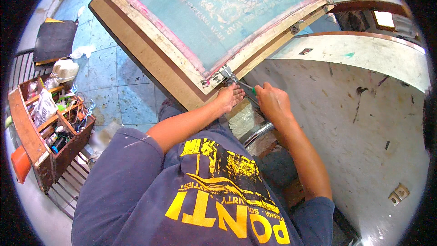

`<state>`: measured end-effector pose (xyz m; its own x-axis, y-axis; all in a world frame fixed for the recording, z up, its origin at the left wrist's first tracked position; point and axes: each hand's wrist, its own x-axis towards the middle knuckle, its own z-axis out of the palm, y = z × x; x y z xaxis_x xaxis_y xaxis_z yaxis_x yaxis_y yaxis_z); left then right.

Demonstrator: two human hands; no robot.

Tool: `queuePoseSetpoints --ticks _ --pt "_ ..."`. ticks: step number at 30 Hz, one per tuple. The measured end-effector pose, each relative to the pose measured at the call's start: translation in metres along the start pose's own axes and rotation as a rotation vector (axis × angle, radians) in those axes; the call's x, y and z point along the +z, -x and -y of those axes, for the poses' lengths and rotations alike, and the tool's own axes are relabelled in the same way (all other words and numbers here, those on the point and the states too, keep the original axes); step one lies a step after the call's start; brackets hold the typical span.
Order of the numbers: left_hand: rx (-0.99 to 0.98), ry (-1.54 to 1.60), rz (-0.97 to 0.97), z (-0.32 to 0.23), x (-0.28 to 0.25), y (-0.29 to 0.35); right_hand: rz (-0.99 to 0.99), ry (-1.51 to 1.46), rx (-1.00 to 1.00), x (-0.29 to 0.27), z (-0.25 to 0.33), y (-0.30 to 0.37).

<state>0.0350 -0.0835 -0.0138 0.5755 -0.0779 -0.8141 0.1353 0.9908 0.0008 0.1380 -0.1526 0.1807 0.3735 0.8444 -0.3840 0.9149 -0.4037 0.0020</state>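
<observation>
Screen (214,13): has teal mesh in pale wood, pink-stained inside; lies aslant over brown worktop (141,48). Clamp (227,72): sits, metallic, at screen's near corner. Tool (254,90), green-handled: slants toward clamp.

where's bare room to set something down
Free: the brown board left of the wooden frame, and blue floor tiles between board and crate. Crowded: the crate itself, and the frame's near corner by left hand and right hand.

Dark navy short-sleeved T-shirt (152,196) with bold yellow-and-black print (241,166) across its front
</observation>
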Motion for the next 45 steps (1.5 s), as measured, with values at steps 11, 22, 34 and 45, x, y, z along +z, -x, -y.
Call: queuePoseSetpoints --ticks 11,22,34,45 --pt "0.028 0.058 -0.160 -0.006 0.030 -0.023 0.011 0.013 0.015 0.000 0.008 -0.002" --pt "0.052 0.107 -0.269 -0.002 0.035 -0.030 0.273 -0.302 0.453 -0.006 0.008 -0.027" --pt "0.028 0.015 -0.229 0.003 0.023 -0.042 0.269 0.142 -0.049 -0.022 0.025 -0.016" --pt "0.012 0.072 -0.377 -0.006 0.041 -0.030 0.535 -1.272 1.110 -0.004 -0.013 -0.025"
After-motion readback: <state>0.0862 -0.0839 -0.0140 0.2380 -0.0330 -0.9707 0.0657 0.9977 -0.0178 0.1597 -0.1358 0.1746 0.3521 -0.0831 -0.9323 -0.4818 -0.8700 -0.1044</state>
